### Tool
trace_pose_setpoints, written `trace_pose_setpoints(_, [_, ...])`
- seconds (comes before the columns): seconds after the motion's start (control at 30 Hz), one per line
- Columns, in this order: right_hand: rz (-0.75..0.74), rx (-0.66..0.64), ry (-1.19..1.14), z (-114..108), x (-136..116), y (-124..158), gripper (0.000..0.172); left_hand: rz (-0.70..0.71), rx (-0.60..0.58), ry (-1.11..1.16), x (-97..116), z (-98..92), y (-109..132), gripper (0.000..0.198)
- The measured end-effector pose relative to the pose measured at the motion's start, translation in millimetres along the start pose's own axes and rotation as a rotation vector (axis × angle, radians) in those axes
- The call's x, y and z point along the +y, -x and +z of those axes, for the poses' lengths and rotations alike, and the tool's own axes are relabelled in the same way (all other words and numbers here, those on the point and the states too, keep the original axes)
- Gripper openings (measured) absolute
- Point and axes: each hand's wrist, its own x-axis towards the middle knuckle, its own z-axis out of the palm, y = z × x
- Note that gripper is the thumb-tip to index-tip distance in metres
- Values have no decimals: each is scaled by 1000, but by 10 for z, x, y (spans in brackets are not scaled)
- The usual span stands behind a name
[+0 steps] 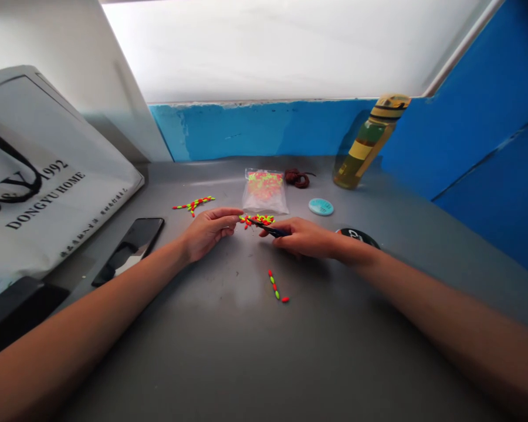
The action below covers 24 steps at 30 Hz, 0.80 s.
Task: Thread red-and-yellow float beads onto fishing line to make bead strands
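My left hand (209, 232) is closed in a pinch, thumb and forefinger together at the left end of a small pile of red and yellow-green oval beads (265, 220). What lies between those fingertips is too small to make out. My right hand (305, 236) grips a slim dark tool with blue handles (276, 231); whether it is pliers or scissors is unclear. Its tip points left, over the beads and close to my left fingertips. Nearer to me lie a short row of beads (274, 285) and one loose red bead (285, 299).
Behind the pile lies a clear bag of beads (265, 190), beside brown cord (299, 178). More bead rows (194, 204) and a phone (129, 251) are left. At right are a turquoise disc (321, 206), a dark round lid (358, 237) and a bottle (369, 143). A white bag (48, 176) stands far left.
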Motion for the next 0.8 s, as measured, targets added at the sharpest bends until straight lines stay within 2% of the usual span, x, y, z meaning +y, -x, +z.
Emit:
trace_pose_setpoints(0.2, [-68, 48, 117, 21, -14, 4, 49, 27, -27, 5, -40, -37, -37, 23])
trace_pose_setpoints(0.53, [-136, 72, 254, 41, -51, 4, 45, 45, -19, 59, -15, 12, -1, 26])
trace_pose_setpoints(0.8, [-146, 71, 252, 42, -24, -1, 44, 52, -56, 67, -51, -42, -33, 25])
